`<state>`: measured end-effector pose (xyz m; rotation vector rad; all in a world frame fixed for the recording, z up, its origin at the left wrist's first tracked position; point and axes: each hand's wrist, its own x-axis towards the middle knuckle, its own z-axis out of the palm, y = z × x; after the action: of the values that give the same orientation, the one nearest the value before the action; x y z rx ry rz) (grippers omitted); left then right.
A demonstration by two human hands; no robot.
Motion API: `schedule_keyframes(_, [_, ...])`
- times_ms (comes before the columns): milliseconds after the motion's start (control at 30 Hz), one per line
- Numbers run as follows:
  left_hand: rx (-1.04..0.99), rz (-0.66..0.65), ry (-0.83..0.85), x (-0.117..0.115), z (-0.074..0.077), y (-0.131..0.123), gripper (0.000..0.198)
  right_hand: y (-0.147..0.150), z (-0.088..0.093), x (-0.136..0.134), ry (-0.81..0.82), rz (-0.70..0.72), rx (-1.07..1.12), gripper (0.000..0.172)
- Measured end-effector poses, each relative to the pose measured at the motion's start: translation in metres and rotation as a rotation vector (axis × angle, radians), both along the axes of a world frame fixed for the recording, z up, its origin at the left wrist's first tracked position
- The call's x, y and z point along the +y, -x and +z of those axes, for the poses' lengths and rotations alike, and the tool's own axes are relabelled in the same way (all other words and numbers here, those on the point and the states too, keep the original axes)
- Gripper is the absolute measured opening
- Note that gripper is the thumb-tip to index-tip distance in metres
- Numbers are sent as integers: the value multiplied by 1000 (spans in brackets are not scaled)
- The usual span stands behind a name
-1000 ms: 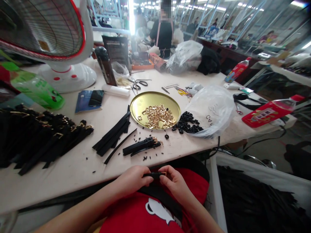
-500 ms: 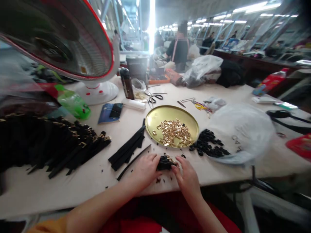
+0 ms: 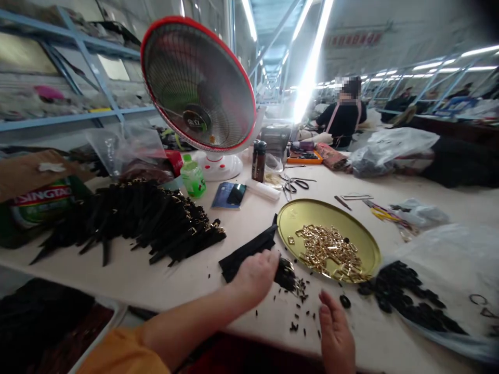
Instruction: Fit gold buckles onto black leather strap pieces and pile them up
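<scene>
My left hand [image 3: 259,272] is closed, its fingers curled down over a small bundle of black straps with gold buckles [image 3: 287,274], which pokes out to the right of the fingers. The hand covers part of a stack of flat black straps [image 3: 247,253] lying behind it. My right hand [image 3: 337,327] is off to the right over the table's front edge, fingers straight and holding nothing. Small black bits [image 3: 295,326] are scattered between the hands. A gold oval tray [image 3: 286,215] beyond them carries a heap of gold buckles [image 3: 329,252].
On the left lies a big pile of buckled black straps [image 3: 156,221]. Behind stand a red-rimmed fan [image 3: 198,85], a green bottle [image 3: 193,176] and scissors [image 3: 296,183]. A clear plastic bag [image 3: 460,265] with black pieces [image 3: 409,296] lies right. A person [image 3: 343,117] is farther back.
The view has swung left, so the table's things appear farther right. My right hand has come away from the buckled bundle and straightened; my left hand stays at it.
</scene>
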<state>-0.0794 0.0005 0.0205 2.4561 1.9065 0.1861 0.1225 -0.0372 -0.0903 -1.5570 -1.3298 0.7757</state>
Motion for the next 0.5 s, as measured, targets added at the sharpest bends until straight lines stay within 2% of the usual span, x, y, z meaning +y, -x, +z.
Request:
schedule_keyframes(100, [40, 173, -88, 7, 5, 67, 39, 4, 1, 0, -67, 15, -25, 47])
schedule_keyframes(167, [61, 265, -156, 11, -3, 105, 46, 8, 2, 1, -112, 28, -39, 43])
schedule_keyframes(233, [69, 266, -196, 12, -17, 130, 56, 11, 3, 1, -141, 36, -54, 39])
schedule_keyframes(367, [65, 216, -249, 8, -41, 148, 48, 12, 4, 0, -165, 43, -58, 34])
schedule_keyframes(500, [21, 129, -343, 12, -45, 131, 48, 14, 4, 0, -171, 39, -46, 30])
